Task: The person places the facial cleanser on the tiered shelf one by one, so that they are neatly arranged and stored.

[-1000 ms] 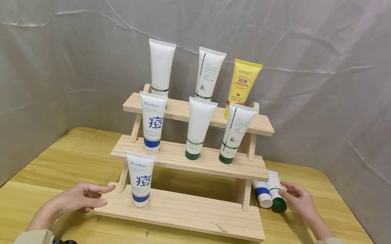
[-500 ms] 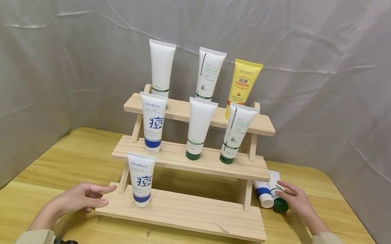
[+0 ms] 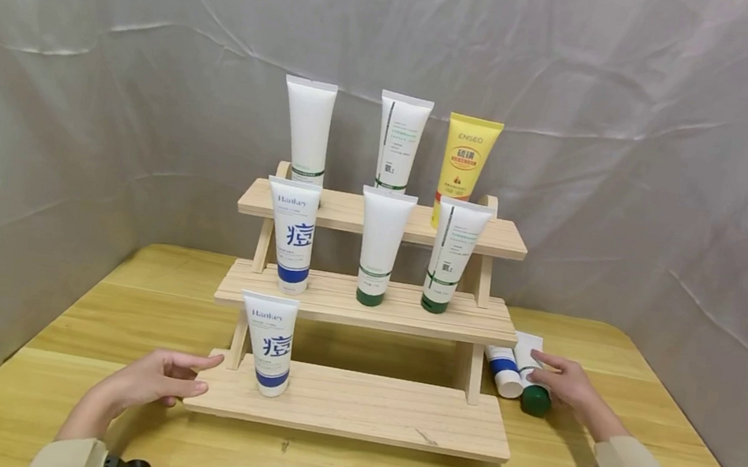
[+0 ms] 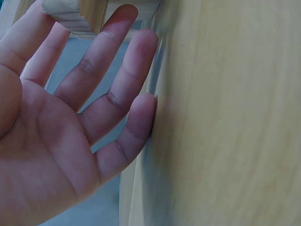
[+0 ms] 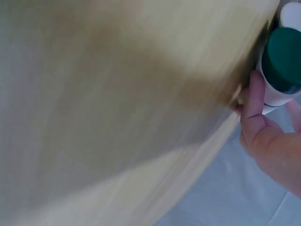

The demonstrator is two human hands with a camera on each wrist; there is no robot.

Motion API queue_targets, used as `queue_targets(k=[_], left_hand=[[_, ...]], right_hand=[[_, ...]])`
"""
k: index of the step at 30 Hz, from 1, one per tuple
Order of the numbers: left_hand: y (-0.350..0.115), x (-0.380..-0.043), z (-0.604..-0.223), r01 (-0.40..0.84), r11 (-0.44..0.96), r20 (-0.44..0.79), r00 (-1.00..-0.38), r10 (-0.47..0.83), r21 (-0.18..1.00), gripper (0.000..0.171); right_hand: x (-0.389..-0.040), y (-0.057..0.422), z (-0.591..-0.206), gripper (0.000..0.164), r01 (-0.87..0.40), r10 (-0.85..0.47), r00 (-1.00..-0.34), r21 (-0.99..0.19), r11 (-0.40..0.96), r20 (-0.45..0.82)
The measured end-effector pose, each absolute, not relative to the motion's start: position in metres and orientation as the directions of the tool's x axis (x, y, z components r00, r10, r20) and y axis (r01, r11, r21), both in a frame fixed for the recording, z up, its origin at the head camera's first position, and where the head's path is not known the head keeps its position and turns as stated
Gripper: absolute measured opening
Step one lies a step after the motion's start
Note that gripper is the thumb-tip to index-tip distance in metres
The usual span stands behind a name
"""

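Note:
In the head view my left hand (image 3: 141, 378) holds the left end of a three-tier wooden display stand (image 3: 357, 407). In the left wrist view its thumb and index finger reach the wooden end (image 4: 77, 16); the other fingers extend loosely below. My right hand (image 3: 571, 385) grips a white squeeze tube (image 3: 525, 358) with a green cap (image 5: 284, 59), lying on the table right of the stand. Fingers show on both sides of this tube in the right wrist view. A white tube with a blue band (image 3: 503, 370) lies right beside it, partly hidden by the stand.
On the bottom tier stands a Hankey tube (image 3: 268, 342) at the left. The middle tier carries another Hankey tube (image 3: 293, 234) and two green-capped tubes (image 3: 379, 246). Two white tubes (image 3: 310, 129) and a yellow tube (image 3: 466, 159) stand on top. Grey cloth (image 3: 404, 22) hangs behind.
My right hand has closed in on the green-capped tube, and the tube has shifted slightly toward me. My left hand stays at the stand's end.

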State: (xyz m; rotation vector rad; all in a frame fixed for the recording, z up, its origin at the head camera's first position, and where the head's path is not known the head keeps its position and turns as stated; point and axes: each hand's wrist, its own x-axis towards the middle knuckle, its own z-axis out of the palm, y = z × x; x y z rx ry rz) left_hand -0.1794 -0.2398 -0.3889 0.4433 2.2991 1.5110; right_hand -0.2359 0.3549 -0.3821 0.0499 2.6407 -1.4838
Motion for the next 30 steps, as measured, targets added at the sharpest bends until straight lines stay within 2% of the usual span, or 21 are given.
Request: queue_targets(k=[9,16,23,30], left_hand=[[-0.24,-0.18,-0.39,0.075,0.381,-0.111,-0.889,0.444,0.921,0.055],[-0.241,-0.18,-0.39,0.086,0.375,-0.101,-0.886,0.452,0.923,0.055],[-0.241,-0.179,-0.391,0.092,0.367,-0.093,-0.885,0.456,0.926,0.055],[-0.24,-0.179,-0.39,0.101,0.369,-0.086,-0.885,0.458,0.924,0.054]], right_hand=[[-0.233,0.359,-0.382,0.062,0.155,-0.008,-0.982,-0.828,0.539,-0.189],[-0.229,0.365,-0.375,0.063,0.189,-0.039,-0.972,-0.866,0.463,-0.233],[-0.226,0.362,-0.367,0.06,0.263,0.009,-0.955,-0.832,0.488,-0.296],[-0.224,0.362,-0.372,0.067,0.287,0.03,-0.95,-0.831,0.477,-0.31]])
